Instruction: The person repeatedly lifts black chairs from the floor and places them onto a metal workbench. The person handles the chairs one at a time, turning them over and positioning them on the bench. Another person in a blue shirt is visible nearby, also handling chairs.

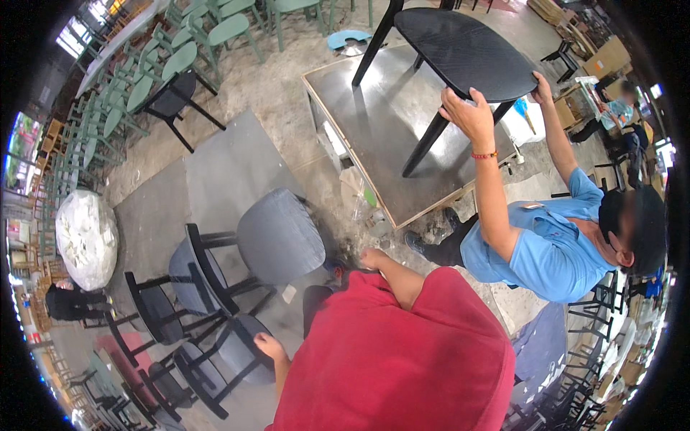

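My left hand (269, 346), fingers apart, is beside a black chair with a grey seat (244, 343) at the lower left. Whether it touches that seat I cannot tell. Loosely curled in front of my red shirt, my right hand (372, 258) shows nothing in it. Nearest to it on the left is another grey-seated black chair (280, 237). On the metal-topped table (359, 122) stands a black chair (467, 52). A co-worker in a blue shirt (535, 241) has both hands on its seat edge.
Several dark chairs (154, 312) crowd the floor at left. Beyond them lies a large plastic-wrapped bundle (86, 237). Rows of green chairs (180, 61) fill the far left, with one black chair (172, 97) in front. A clear plastic bag (356, 190) hangs by the table's side.
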Motion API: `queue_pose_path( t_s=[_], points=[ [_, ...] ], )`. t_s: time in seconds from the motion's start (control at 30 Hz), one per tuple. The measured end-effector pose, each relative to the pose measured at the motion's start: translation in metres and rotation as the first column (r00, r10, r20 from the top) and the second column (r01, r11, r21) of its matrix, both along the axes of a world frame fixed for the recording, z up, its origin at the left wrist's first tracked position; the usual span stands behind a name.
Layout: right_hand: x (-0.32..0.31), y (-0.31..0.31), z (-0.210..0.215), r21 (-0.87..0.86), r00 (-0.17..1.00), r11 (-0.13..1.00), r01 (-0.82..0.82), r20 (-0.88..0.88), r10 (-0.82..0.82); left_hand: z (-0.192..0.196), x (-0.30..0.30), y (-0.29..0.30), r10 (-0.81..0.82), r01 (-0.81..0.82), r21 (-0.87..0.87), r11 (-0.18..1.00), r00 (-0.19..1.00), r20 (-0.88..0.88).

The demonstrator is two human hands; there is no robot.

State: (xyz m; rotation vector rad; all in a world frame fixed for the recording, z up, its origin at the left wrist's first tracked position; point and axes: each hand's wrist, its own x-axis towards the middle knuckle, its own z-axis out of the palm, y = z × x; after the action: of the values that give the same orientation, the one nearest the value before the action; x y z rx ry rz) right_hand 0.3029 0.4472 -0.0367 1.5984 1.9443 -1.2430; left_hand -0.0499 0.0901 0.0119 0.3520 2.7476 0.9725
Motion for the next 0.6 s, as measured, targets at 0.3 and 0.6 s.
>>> queue_pose_path(
  t_s=[0.3, 0.6],
  points=[
    [-0.036, -0.050, 0.053, 0.081, 0.897, 0.906, 0.416, -0.202, -0.394, 0.065, -0.087, 0.108, -0.073, 0.040, -0.101, 0.994, 0.935, -0.346],
    [-0.016, -0.148, 0.033, -0.079, 0.925, 0.925, 0.372, -0.053, -0.376, 0.087, -0.131, 0.140, -0.330, 0.230, -0.300, 0.926, 0.879, -0.343]
  ],
)
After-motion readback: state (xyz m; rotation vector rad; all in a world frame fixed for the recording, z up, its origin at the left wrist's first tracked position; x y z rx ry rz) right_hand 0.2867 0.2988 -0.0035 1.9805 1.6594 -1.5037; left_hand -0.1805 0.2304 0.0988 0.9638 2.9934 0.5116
